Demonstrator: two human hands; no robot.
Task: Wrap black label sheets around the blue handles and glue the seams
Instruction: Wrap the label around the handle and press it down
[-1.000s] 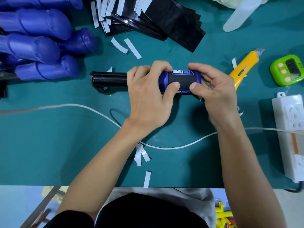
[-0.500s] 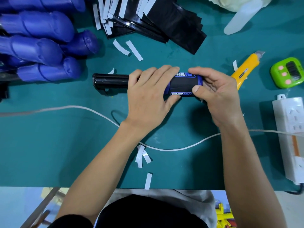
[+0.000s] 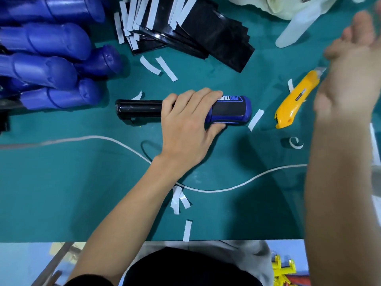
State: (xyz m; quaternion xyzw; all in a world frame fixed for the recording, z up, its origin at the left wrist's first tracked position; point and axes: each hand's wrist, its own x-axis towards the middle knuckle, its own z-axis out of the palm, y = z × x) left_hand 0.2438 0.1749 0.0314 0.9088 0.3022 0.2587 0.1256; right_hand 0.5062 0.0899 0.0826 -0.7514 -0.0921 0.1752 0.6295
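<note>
Handle (image 3: 228, 110) within curled left grip (image 3: 185, 124); right grip (image 3: 350, 69) spread, empty, well apart.

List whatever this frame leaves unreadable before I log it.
Head view only:
- Right hand: motion-blurred; grip and contents unclear.
- Label seam on the wrapped handle: hidden under the left hand gripping it.
- Label print: partly covered by fingers.
- Blue handle pile: cut off by left edge.

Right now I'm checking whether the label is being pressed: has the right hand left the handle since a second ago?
Yes. The right hand left the handle and swung rightward, past the yellow knife; the left hand grips the handle.
</note>
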